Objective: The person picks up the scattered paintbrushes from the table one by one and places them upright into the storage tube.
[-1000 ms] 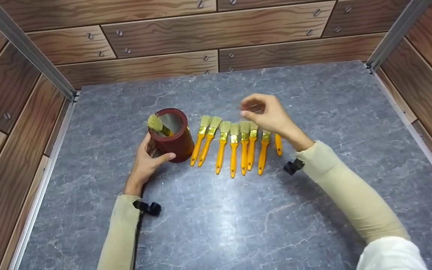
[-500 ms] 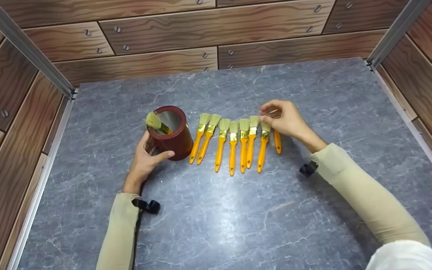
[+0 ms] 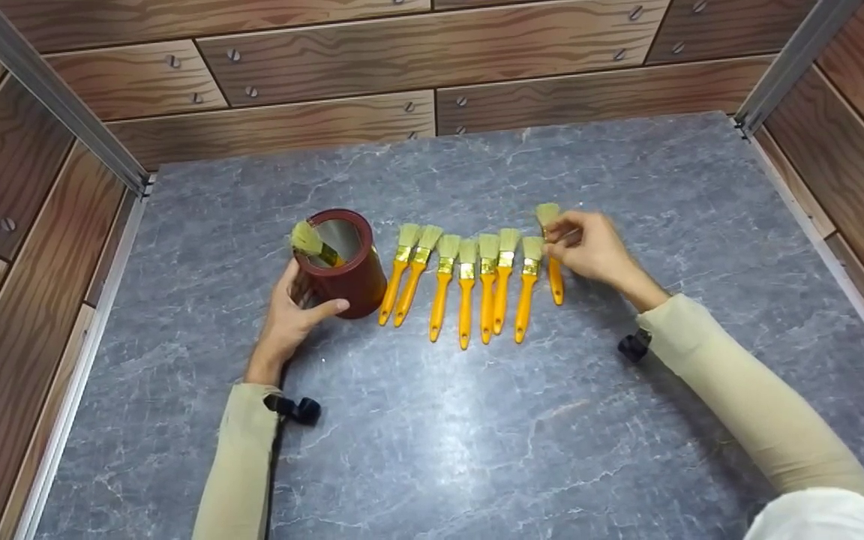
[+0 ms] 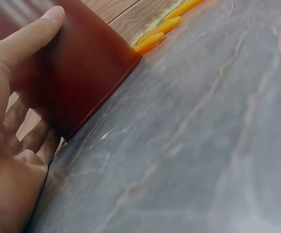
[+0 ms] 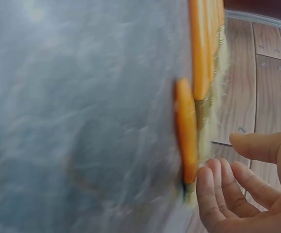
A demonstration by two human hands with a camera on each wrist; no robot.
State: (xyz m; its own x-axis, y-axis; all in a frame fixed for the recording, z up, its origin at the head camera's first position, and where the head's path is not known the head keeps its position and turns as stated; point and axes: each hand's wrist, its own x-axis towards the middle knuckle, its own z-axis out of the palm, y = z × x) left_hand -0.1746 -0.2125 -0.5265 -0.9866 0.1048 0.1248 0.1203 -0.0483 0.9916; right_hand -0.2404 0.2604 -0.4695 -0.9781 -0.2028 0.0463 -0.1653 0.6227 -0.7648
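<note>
My left hand holds a dark red cylindrical can, its thumb on the near side and its fingers round the left. The can stands on the table with one paintbrush leaning in it, bristles up past the rim. To the right of the can lies a row of paintbrushes with orange handles and pale bristles. My right hand is over the rightmost paintbrush, fingertips close beside its metal band. In the right wrist view, the thumb stands apart from the bent fingers, with nothing between them.
The grey marbled table extends in front of and behind the brushes. Wood-patterned walls enclose it at the back and both sides, with metal posts at the back corners.
My right hand has moved right, from above the middle of the row to the rightmost paintbrush, whose bristles now show. My left hand stays on the can.
</note>
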